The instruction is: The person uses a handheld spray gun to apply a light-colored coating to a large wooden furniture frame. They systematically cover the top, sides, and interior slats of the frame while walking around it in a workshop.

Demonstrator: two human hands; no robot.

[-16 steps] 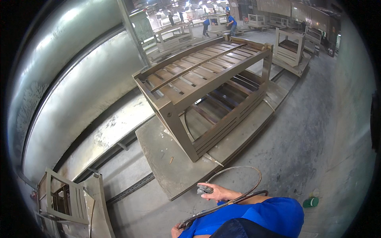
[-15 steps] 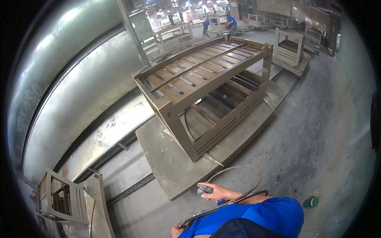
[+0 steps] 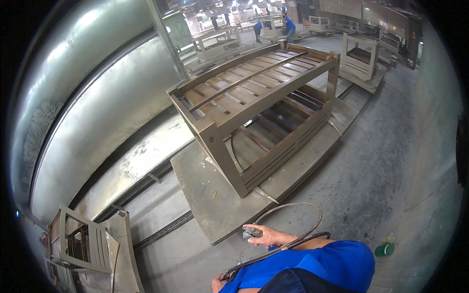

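My right hand reaches out to the left in front of my blue shirt and is closed on a small grey tool. A dark hose runs from there across my chest, and a thinner line loops over the floor beyond it. My left hand shows only partly at the bottom edge, gripping the lower end of the hose. Just past the tool lies a flat grey board, and on it stands a large brown slatted wooden frame.
A long curved metal wall runs along the left with a floor rail beside it. A smaller wooden frame stands at the lower left. A green can sits on the concrete at right. More frames and people in blue are far back.
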